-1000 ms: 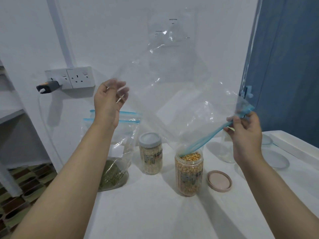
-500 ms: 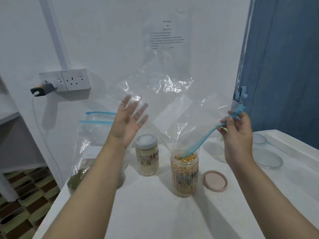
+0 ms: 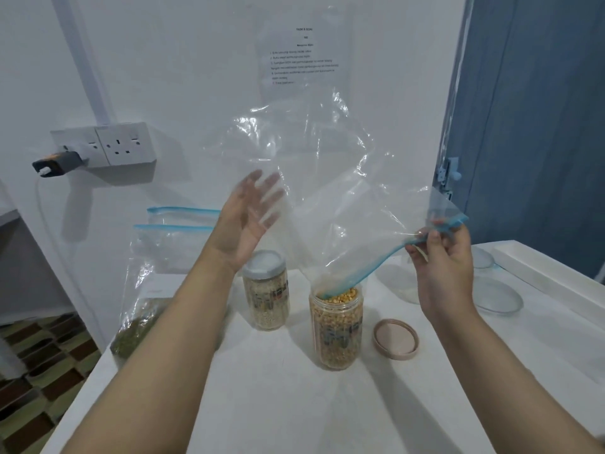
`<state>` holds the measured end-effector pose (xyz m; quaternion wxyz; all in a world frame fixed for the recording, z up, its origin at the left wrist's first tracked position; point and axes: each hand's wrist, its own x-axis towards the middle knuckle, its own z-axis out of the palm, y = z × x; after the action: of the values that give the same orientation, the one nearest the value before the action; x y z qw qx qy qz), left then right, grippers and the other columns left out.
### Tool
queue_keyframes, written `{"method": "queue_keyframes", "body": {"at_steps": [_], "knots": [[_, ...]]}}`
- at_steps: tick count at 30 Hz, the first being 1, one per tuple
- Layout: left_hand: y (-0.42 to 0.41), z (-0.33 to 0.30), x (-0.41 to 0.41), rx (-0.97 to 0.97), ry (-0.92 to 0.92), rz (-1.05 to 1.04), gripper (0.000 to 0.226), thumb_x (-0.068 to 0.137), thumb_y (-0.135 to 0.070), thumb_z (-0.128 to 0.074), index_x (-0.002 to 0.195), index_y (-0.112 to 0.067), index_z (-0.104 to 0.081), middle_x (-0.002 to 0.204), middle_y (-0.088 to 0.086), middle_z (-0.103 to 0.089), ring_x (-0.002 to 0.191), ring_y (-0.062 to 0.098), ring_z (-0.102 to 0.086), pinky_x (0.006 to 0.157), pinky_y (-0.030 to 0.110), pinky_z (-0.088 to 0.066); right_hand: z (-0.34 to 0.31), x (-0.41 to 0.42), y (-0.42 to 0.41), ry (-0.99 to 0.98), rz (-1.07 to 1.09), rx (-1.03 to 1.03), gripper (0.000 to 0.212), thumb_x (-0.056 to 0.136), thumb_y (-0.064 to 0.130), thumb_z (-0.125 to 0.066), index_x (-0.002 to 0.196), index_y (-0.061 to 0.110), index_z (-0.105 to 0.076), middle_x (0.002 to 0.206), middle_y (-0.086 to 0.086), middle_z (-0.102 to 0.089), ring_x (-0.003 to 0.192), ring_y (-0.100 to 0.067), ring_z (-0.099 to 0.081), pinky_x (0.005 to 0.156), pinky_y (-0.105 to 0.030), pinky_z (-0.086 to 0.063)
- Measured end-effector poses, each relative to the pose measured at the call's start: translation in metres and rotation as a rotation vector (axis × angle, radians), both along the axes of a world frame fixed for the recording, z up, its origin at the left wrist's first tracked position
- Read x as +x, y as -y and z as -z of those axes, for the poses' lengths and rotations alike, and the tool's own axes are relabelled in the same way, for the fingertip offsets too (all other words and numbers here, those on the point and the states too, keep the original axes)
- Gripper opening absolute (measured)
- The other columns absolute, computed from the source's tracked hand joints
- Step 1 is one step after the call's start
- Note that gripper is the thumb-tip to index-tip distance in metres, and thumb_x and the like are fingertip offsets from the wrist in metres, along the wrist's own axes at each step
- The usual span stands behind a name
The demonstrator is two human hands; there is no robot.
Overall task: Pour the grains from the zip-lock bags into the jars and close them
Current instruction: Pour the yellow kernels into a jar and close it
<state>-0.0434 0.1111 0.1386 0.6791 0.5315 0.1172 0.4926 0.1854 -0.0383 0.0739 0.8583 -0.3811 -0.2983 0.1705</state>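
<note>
An empty clear zip-lock bag (image 3: 330,191) with a blue zip strip hangs upside down, its mouth dipping into an open jar (image 3: 337,329) full of yellow grains. My right hand (image 3: 442,260) pinches the bag's blue zip edge at the right. My left hand (image 3: 250,221) is open with spread fingers, blurred, against the bag's left side. A tan lid (image 3: 396,339) lies on the table right of the open jar. A second jar (image 3: 266,293) with a grey lid holds pale grains. At the left stands a zip-lock bag of green grains (image 3: 140,319).
The white table (image 3: 278,404) has its left edge over a tiled floor. Clear glass dishes (image 3: 497,296) sit at the right, near a white raised ledge (image 3: 550,273). A wall socket (image 3: 124,145) with a plugged charger is on the wall at left.
My left hand let go of the bag's corner and opened, moving right and down against the bag. The bag's upper part has sagged lower. My right hand keeps its pinch.
</note>
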Motion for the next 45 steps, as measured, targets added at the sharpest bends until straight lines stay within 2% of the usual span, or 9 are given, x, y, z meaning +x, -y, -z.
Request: {"method": "queue_keyframes", "body": {"at_steps": [4, 8, 14, 19, 31, 34, 36, 40, 45], "knots": [[0.023, 0.06, 0.028, -0.138, -0.252, -0.005, 0.06, 0.07, -0.038, -0.082, 0.121, -0.028, -0.054, 0.112, -0.008, -0.072, 0.111, 0.017, -0.062, 0.103, 0.037, -0.042, 0.011, 0.009, 0.0, -0.047, -0.066, 0.008, 0.024, 0.106, 0.006, -0.038, 0.1, 0.025, -0.052, 0.084, 0.005, -0.058, 0.084, -0.012, -0.057, 0.084, -0.028, -0.051], [0.042, 0.08, 0.057, -0.045, -0.347, -0.134, 0.026, 0.099, -0.017, -0.055, 0.122, -0.03, -0.054, 0.114, -0.01, -0.072, 0.113, 0.013, -0.065, 0.11, 0.042, -0.04, 0.02, 0.014, -0.001, -0.087, -0.115, -0.003, 0.024, 0.106, 0.007, -0.038, 0.1, 0.026, -0.052, 0.083, 0.007, -0.059, 0.085, -0.012, -0.058, 0.087, -0.029, -0.051], [0.044, 0.069, 0.071, 0.041, -0.264, -0.142, 0.012, 0.101, -0.023, -0.05, 0.109, -0.03, -0.055, 0.097, -0.008, -0.067, 0.094, 0.014, -0.066, 0.102, 0.046, -0.046, 0.021, 0.024, -0.002, -0.091, -0.143, -0.015, 0.024, 0.106, 0.007, -0.038, 0.1, 0.025, -0.053, 0.08, 0.007, -0.061, 0.085, -0.012, -0.057, 0.086, -0.029, -0.053], [0.047, 0.069, 0.076, 0.021, -0.247, -0.082, 0.019, 0.101, -0.02, -0.05, 0.114, -0.033, -0.051, 0.095, -0.004, -0.056, 0.086, 0.013, -0.059, 0.098, 0.049, -0.05, 0.017, 0.03, -0.006, -0.094, -0.156, -0.036, 0.021, 0.106, 0.007, -0.038, 0.101, 0.022, -0.051, 0.078, 0.005, -0.058, 0.081, -0.012, -0.055, 0.087, -0.03, -0.054], [0.043, 0.067, 0.073, 0.143, -0.311, -0.101, 0.03, 0.101, -0.022, -0.052, 0.118, -0.046, -0.046, 0.094, -0.012, -0.053, 0.082, 0.002, -0.051, 0.081, 0.025, -0.04, 0.016, 0.038, -0.007, -0.079, -0.156, -0.074, 0.02, 0.105, 0.007, -0.04, 0.107, 0.022, -0.053, 0.085, 0.001, -0.057, 0.083, -0.012, -0.056, 0.087, -0.029, -0.055], [0.037, 0.072, 0.065, 0.117, -0.258, 0.007, 0.057, 0.081, -0.005, -0.066, 0.121, -0.043, -0.048, 0.099, -0.005, -0.052, 0.08, 0.004, -0.051, 0.08, 0.024, -0.037, 0.018, 0.037, -0.007, -0.08, -0.164, -0.081, 0.021, 0.105, 0.005, -0.039, 0.106, 0.021, -0.053, 0.085, 0.002, -0.058, 0.088, -0.016, -0.055, 0.085, -0.028, -0.055], [0.032, 0.076, 0.055, 0.155, -0.336, 0.042, 0.076, 0.068, 0.002, -0.057, 0.126, -0.046, -0.046, 0.106, 0.001, -0.055, 0.085, 0.009, -0.05, 0.084, 0.026, -0.039, 0.022, 0.037, -0.008, -0.08, -0.171, -0.081, 0.022, 0.105, 0.004, -0.039, 0.104, 0.021, -0.053, 0.085, 0.003, -0.059, 0.091, -0.018, -0.054, 0.083, -0.027, -0.056], [0.031, 0.085, 0.039, 0.339, -0.618, -0.028, 0.086, 0.088, 0.014, -0.054, 0.143, -0.046, -0.028, 0.113, 0.007, -0.063, 0.093, 0.012, -0.057, 0.087, 0.024, -0.05, 0.026, 0.038, -0.006, -0.081, -0.19, -0.088, 0.026, 0.105, 0.005, -0.039, 0.103, 0.024, -0.055, 0.082, 0.008, -0.064, 0.093, -0.017, -0.056, 0.089, -0.03, -0.055], [0.028, 0.091, 0.043, 0.443, -0.639, -0.202, 0.083, 0.087, 0.007, -0.065, 0.143, -0.045, -0.032, 0.09, -0.001, -0.067, 0.091, 0.016, -0.064, 0.09, 0.026, -0.051, 0.032, 0.039, -0.007, -0.044, -0.186, -0.069, 0.023, 0.105, 0.006, -0.038, 0.102, 0.023, -0.053, 0.08, 0.006, -0.059, 0.089, -0.018, -0.051, 0.085, -0.027, -0.053]]}}
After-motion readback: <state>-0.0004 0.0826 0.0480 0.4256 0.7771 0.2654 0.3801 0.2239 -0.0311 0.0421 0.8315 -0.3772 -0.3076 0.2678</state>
